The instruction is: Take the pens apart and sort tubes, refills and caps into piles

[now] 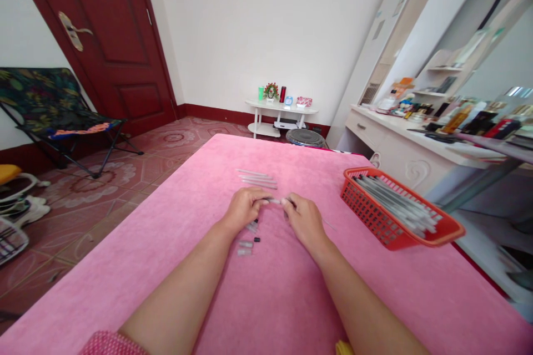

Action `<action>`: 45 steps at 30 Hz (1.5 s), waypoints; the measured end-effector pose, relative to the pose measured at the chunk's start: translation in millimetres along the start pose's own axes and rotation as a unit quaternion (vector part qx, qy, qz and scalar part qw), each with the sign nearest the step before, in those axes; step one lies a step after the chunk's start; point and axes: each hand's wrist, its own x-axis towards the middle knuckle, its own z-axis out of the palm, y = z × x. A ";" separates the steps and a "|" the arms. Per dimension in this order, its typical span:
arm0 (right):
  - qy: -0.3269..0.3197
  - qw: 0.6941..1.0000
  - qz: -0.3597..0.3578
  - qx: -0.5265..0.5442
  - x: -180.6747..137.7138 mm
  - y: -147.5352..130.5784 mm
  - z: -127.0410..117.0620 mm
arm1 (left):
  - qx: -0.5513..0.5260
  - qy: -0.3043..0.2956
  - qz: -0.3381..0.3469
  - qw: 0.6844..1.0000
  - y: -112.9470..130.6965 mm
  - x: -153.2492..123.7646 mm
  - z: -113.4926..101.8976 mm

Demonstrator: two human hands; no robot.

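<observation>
Both hands meet over the middle of a pink cloth-covered table. My left hand pinches one end of a slim grey pen, and my right hand grips its other end. The pen lies roughly level between my fingertips, its ends hidden. Beyond my left hand, several thin grey pen-like sticks rest side by side. Closer to me are short translucent caps and a small black piece; more small parts lie partly under my left hand. A thin rod sticks out beside my right hand.
An orange-red plastic basket filled with grey pens stands at the table's right side. Past the table are a dressing table with bottles, a low white stand, a folding chair and a red door.
</observation>
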 end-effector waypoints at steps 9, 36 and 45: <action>-0.121 0.967 0.025 0.221 -9.1 -18.4 28.5 | 0.004 0.082 -0.009 0.997 -1.3 1.9 -10.3; 0.027 0.877 0.172 0.448 7.9 -7.1 -8.9 | -0.151 0.209 -0.083 0.963 6.5 8.4 -10.2; 0.047 0.832 0.182 0.522 3.6 -5.5 -4.6 | -0.559 0.277 -0.217 0.751 18.0 18.5 -12.0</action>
